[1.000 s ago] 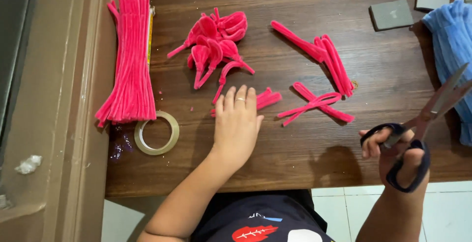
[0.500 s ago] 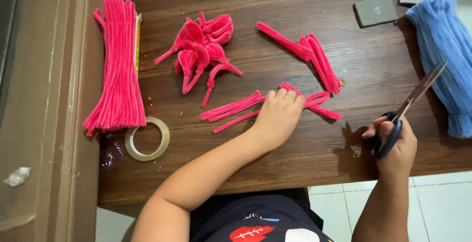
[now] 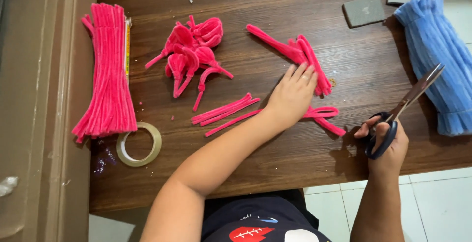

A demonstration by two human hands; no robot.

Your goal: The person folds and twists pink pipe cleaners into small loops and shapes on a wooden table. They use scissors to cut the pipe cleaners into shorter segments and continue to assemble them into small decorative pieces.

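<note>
My left hand (image 3: 293, 94) lies flat on the brown wooden table (image 3: 275, 163), fingers spread, its fingertips on a bunch of folded pink pipe cleaners (image 3: 295, 51) and its palm over a looped pink piece (image 3: 325, 116). A few straight pink cut lengths (image 3: 223, 111) lie just left of that hand. My right hand (image 3: 388, 141) grips a pair of scissors (image 3: 406, 105) with dark blue handles, blades shut and pointing up to the right, near the table's front right edge.
A thick bundle of long pink pipe cleaners (image 3: 107, 72) lies at the left, with a roll of clear tape (image 3: 139, 143) below it. A pile of pink loop shapes (image 3: 191, 50) sits in the middle. Blue pipe cleaners (image 3: 440, 60) and two grey blocks (image 3: 364, 11) are at the right.
My left hand slid right across the table, from the cut pink lengths to the folded bunch. My right hand with the scissors shifted little.
</note>
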